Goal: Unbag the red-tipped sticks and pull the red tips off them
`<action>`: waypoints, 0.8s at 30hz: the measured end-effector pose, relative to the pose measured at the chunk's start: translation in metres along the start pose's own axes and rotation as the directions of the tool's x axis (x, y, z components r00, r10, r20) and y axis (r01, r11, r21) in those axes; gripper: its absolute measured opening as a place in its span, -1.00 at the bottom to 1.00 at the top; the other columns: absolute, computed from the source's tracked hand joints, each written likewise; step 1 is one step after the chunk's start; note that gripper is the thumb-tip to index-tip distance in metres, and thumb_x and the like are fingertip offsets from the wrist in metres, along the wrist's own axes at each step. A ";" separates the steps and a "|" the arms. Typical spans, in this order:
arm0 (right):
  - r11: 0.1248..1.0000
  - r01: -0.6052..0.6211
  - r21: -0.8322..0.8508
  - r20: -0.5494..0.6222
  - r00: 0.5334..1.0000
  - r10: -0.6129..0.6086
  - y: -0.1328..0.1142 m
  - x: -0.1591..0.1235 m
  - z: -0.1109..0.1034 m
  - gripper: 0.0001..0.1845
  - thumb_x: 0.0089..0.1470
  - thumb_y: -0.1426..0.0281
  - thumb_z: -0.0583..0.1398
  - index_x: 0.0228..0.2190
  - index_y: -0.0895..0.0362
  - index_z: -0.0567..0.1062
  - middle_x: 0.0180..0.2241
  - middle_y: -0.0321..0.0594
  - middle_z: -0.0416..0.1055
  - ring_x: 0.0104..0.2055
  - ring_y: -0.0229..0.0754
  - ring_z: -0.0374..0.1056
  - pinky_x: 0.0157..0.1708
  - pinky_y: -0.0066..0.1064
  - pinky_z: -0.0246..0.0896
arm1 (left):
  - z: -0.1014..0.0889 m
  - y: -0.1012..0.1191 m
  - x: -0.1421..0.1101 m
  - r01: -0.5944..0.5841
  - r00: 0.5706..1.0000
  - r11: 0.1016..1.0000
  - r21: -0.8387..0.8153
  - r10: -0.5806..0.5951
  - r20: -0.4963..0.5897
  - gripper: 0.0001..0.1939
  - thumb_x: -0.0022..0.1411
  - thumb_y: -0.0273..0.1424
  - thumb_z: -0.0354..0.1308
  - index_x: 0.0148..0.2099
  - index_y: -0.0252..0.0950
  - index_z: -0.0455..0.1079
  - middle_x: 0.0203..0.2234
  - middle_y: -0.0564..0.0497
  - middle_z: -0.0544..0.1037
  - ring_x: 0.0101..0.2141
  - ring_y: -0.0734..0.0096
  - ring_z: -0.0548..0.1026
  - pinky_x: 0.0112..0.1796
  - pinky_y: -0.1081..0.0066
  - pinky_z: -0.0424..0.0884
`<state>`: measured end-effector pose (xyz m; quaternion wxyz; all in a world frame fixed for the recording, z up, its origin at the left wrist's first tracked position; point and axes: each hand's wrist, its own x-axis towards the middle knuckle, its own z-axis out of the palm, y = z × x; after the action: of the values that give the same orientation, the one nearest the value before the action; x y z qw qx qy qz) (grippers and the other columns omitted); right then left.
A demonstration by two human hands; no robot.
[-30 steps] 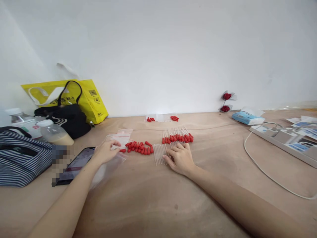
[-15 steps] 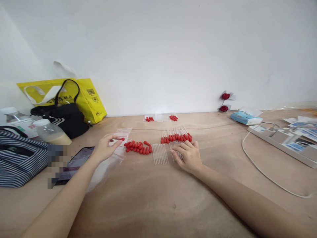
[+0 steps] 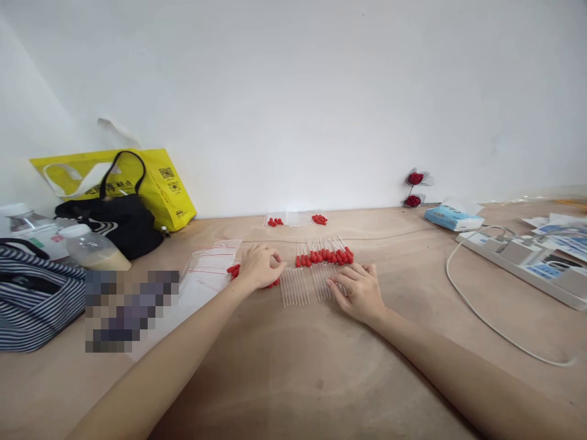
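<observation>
My left hand [image 3: 260, 266] is over the pile of red rubber dropper bulbs [image 3: 233, 271], its fingers curled towards the thumb. Whatever sits between those fingertips is hidden. At the right end of a group of thin clear tubes [image 3: 321, 282], my right hand [image 3: 360, 292] rests with bent fingers, and its fingertips touch or cover the tubes there. Another group of clear tubes [image 3: 295, 288] lies side by side between the two hands. Just behind them is a row of droppers [image 3: 324, 256], tubes fitted with red bulbs.
Flat clear zip bags [image 3: 208, 269] lie left of the bulbs. Further back is a bag with red bulbs [image 3: 298, 218]. A yellow bag [image 3: 177, 195], bottle [image 3: 94, 247] and striped pouch [image 3: 41, 299] stand left. Tissues [image 3: 452, 217], a power strip [image 3: 527, 263] and its cable lie right.
My left hand, which was pinching a red dropper bulb over the zip bags, has moved right over the bulb pile. My right hand has shifted slightly right, uncovering more tubes.
</observation>
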<state>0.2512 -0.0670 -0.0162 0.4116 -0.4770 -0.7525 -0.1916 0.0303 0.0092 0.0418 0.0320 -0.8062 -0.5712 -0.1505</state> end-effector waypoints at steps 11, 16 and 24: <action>0.999 -0.021 -0.035 -0.013 1.000 0.020 0.004 -0.002 0.000 -0.74 0.04 0.36 0.10 -0.62 0.12 0.43 -0.61 -0.31 0.35 -0.44 -0.29 0.16 -0.34 -0.34 -0.18 | 0.030 0.036 0.039 0.103 0.984 0.991 0.080 -0.113 0.136 -0.68 0.00 -0.19 0.02 -0.44 -0.31 0.48 -0.26 -0.26 0.47 -0.08 -0.08 0.28 -0.18 0.08 0.16; 1.000 -0.027 -0.006 -0.001 1.000 0.027 0.002 -0.002 0.001 -0.75 0.03 0.36 0.10 -0.62 0.12 0.43 -0.61 -0.31 0.36 -0.44 -0.28 0.17 -0.34 -0.33 -0.17 | 0.027 0.037 0.040 0.156 0.980 0.984 0.084 -0.165 0.111 -0.65 0.02 -0.18 0.01 -0.43 -0.36 0.47 -0.29 -0.28 0.47 -0.13 -0.11 0.32 -0.22 0.08 0.19; 1.000 0.000 -0.010 -0.098 0.995 -0.001 0.000 -0.002 -0.002 -0.79 0.01 0.34 0.14 -0.26 0.09 0.46 -0.30 -0.20 0.44 -0.26 -0.21 0.27 -0.25 -0.32 -0.04 | 0.001 0.013 -0.024 -0.276 0.947 0.958 0.077 0.285 -0.151 -0.79 0.10 -0.38 0.00 -0.48 -0.30 0.40 -0.28 -0.08 0.43 -0.20 0.23 0.32 -0.20 0.25 0.23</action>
<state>0.2526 -0.0693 -0.0165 0.4457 -0.4689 -0.7305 -0.2185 0.0353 -0.0174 0.0360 0.1208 -0.8634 -0.4503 -0.1931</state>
